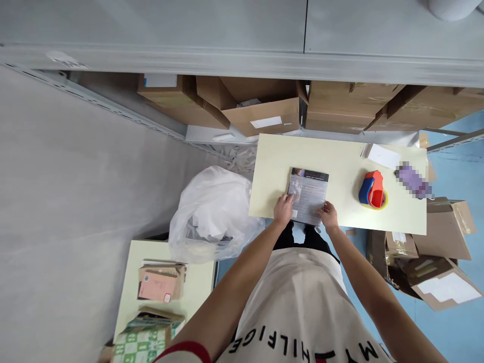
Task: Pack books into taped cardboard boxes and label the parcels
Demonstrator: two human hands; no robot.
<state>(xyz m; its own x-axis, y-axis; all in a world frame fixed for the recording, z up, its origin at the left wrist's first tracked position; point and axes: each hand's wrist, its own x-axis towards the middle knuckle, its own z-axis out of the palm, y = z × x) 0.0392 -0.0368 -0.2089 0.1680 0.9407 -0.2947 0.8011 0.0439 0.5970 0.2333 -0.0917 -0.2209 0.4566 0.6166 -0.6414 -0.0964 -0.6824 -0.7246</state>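
Observation:
A dark grey book (309, 196) with a black band along its top lies on the pale yellow table (348, 151), close to the near edge. My left hand (284, 209) grips its left side, with fingers on the cover. At the lower right edge, my right hand (328, 216) holds the same book between thumb and fingers. To the right stands a red and blue tape dispenser (372, 189) with a roll of yellowish tape. Beyond it are a stack of white paper (383, 156) and a blurred purple item (413, 180).
Cardboard boxes (260, 116) fill the shelf behind the table. A white plastic bag (212, 212) bulges at the table's left. Lower left, a second table (126, 282) carries books (159, 286). Opened cartons (438, 232) are piled on the blue floor at right.

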